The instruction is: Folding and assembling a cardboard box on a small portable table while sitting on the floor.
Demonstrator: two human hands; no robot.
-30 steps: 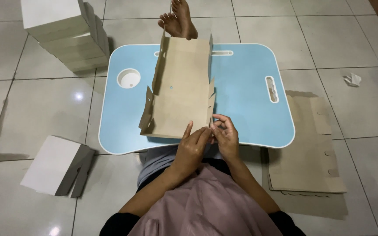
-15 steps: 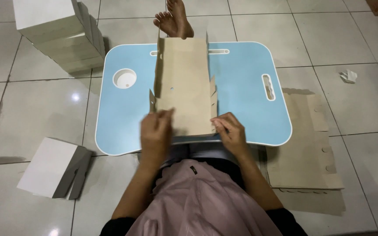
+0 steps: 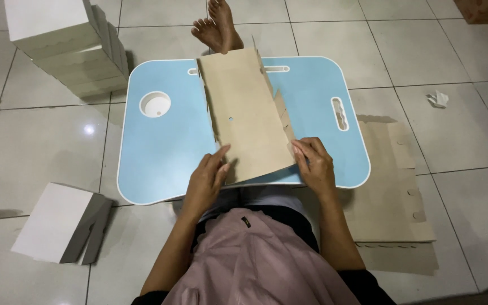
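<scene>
A flat tan cardboard box blank [image 3: 247, 116] with notched side flaps lies lengthwise on a light blue lap table [image 3: 165, 158]. My left hand [image 3: 207, 179] rests at the blank's near left corner, fingers on its edge. My right hand [image 3: 314, 164] presses the near right corner, fingertips on the side flap. Both hands grip the near end of the cardboard. The right flap stands partly raised.
A stack of folded white boxes [image 3: 63, 45] stands at the far left. One white box [image 3: 57, 223] lies on the tiled floor near left. More tan cardboard blanks [image 3: 391, 197] lie on the floor at right. My bare feet [image 3: 218, 25] show beyond the table. A crumpled scrap [image 3: 439, 99] lies far right.
My hands moved apart from the blank's near middle to its two near corners. The upright side flaps have come down, and the blank now lies flatter on the table.
</scene>
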